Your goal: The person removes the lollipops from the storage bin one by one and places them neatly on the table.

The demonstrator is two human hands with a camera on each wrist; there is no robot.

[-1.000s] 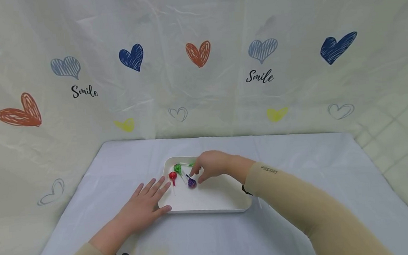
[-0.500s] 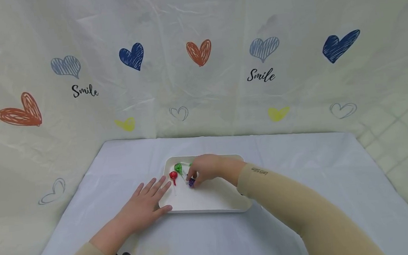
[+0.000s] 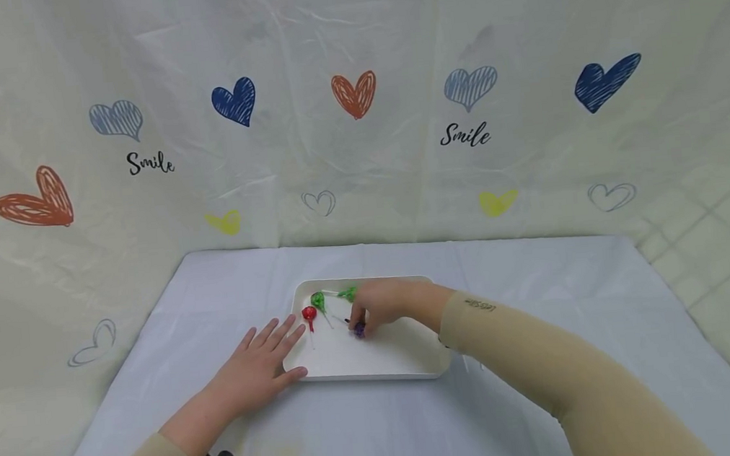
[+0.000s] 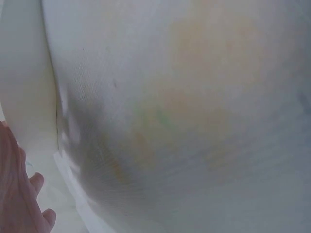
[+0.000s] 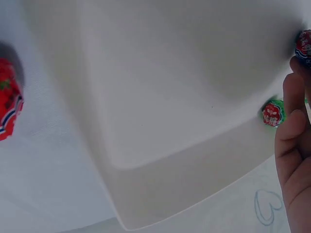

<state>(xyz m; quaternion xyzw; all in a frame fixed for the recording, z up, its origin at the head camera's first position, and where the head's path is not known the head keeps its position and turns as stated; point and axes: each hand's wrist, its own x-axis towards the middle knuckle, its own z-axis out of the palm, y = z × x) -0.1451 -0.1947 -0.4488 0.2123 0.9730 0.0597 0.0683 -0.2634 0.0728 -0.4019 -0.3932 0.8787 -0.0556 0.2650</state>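
A white tray [image 3: 389, 356] lies on the table. My right hand [image 3: 381, 302] is over its middle and pinches a purple lollipop [image 3: 359, 330] between thumb and fingers; the right wrist view shows that lollipop's dark wrapper [image 5: 303, 46] at the fingertips. With fingers spread, my left hand [image 3: 256, 368] rests at the tray's left edge. Inside the tray, to the left of the purple one, are a red lollipop [image 3: 309, 314] and a green lollipop [image 3: 318, 301]. A second green lollipop [image 3: 347, 294] lies near the back rim, partly covered by my right hand.
In the right wrist view another red-wrapped lollipop [image 5: 7, 99] lies outside the tray; the right forearm hides that spot from the head view. A white cloth [image 3: 246, 282] covers the table. Behind it hangs a sheet [image 3: 399, 174] printed with hearts.
My right hand first closed on the purple lollipop, then drew it to the right, away from the other lollipops. The left hand has stayed in place.
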